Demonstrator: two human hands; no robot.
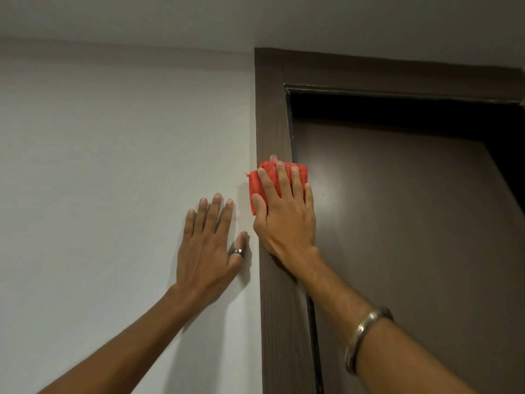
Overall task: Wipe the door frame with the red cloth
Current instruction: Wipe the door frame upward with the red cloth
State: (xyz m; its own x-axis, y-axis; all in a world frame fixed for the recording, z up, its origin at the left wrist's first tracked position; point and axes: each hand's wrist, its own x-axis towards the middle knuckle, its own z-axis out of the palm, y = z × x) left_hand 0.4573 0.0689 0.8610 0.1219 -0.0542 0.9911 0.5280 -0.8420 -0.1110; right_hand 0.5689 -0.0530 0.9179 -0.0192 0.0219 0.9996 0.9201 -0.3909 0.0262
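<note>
A dark brown wooden door frame (272, 115) runs upright through the middle and turns right along the top. My right hand (284, 217) presses a folded red cloth (255, 186) flat against the frame's left post, fingers spread over the cloth. The cloth overhangs both edges of the post a little. My left hand (208, 245) lies flat on the white wall just left of the frame, fingers apart, holding nothing; a ring sits on its thumb.
The brown door (412, 237) stands ajar inward to the right of the post, with a dark gap above it. White wall (113, 166) fills the left side; the ceiling (255, 18) is close above the frame's top.
</note>
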